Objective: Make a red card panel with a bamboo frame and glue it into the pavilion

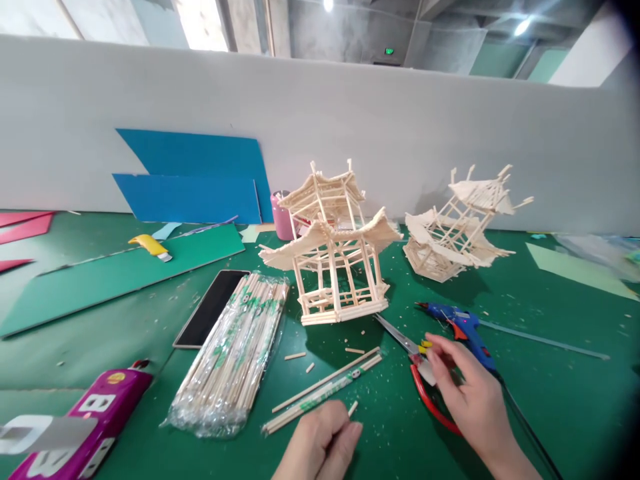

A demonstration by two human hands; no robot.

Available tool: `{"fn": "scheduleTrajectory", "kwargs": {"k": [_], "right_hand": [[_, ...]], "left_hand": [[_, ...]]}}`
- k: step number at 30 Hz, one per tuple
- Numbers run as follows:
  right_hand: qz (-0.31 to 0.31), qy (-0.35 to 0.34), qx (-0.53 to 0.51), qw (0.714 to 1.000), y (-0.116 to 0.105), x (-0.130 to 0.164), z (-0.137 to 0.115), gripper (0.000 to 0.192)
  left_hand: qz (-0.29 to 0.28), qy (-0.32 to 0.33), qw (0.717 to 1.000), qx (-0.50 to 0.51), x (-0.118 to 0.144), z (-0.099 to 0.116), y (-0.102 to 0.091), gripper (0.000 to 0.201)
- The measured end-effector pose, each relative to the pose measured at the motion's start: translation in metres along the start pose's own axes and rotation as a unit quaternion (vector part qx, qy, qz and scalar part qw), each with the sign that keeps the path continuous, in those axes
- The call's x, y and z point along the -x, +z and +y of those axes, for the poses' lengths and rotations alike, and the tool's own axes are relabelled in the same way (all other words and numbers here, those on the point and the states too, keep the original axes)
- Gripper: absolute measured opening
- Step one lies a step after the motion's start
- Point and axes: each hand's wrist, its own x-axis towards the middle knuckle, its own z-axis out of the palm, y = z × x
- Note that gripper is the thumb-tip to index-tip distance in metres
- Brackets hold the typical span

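Head view shows our right hand (467,393) resting loosely, fingers touching the scissors (417,373) on the green table (550,400) beside the glue gun (463,330), while our left hand (320,443), curled and holding nothing, lies near loose sticks (325,387).

A green surface (550,400) runs up to a pale grey partition wall (350,113). Above the wall, grey ceiling beams (310,27), two bright lamps (521,27) and a skylight (203,23).
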Motion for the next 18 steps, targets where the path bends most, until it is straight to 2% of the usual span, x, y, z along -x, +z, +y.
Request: {"fn": "scheduleTrajectory", "kwargs": {"k": [4, 8, 15, 18], "right_hand": [[-0.030, 0.057, -0.004, 0.998, -0.005, 0.010, 0.019, 0.021], [-0.062, 0.104, -0.014, 0.992, -0.003, 0.019, 0.029, 0.024], [-0.068, 0.106, 0.009, 0.992, 0.000, 0.021, 0.032, 0.025], [-0.069, 0.095, 0.023, 0.993, 0.001, 0.021, 0.032, 0.025]], "left_hand": [[-0.025, 0.021, 0.996, -0.088, 0.003, -0.008, 0.004, 0.027], [-0.030, 0.023, 0.993, -0.115, 0.003, -0.014, 0.007, 0.021], [-0.069, 0.013, 0.995, -0.074, -0.002, -0.008, 0.008, 0.017], [-0.079, 0.029, 0.994, -0.068, -0.006, -0.004, 0.003, 0.020]]}}
